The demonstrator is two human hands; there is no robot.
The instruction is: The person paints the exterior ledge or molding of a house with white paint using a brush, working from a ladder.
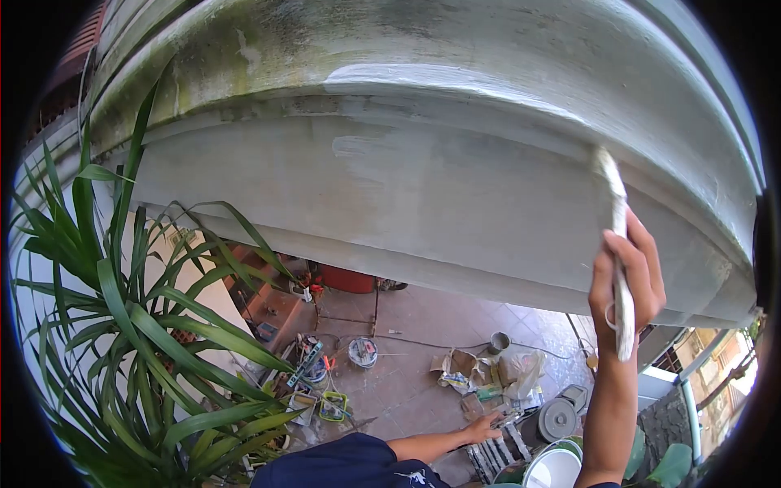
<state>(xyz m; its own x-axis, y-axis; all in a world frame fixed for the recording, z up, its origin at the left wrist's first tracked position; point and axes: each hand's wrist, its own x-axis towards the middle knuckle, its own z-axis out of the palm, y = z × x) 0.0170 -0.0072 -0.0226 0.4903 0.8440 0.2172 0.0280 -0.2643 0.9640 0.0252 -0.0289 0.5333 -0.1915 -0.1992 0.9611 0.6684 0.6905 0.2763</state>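
Up under the curved concrete eave (455,187), right hand (626,281) has a closed grip around the handle of a paintbrush (617,244). Brush is near upright, bristles at top touching the eave's lower moulding, right of centre. Handle end sticks out below the fist. Fresh lighter paint patch (423,81) covers the middle of the eave; left part is still stained green and dark.

Left hand (486,427) is far lower, arm stretched out from a dark blue sleeve (350,464), fingers resting on a slatted metal piece (492,455) near bottom centre. Looks like a loose hold on it, but cannot tell whether the grip is actually closed.

White paint bucket (551,470) sits just right of that hand. Long-leaved green plant (138,325) fills the left side. Down on the tiled floor (407,325): a tin can (499,342), crumpled bags (521,370), a red pot (348,279) and scattered tools (313,366).
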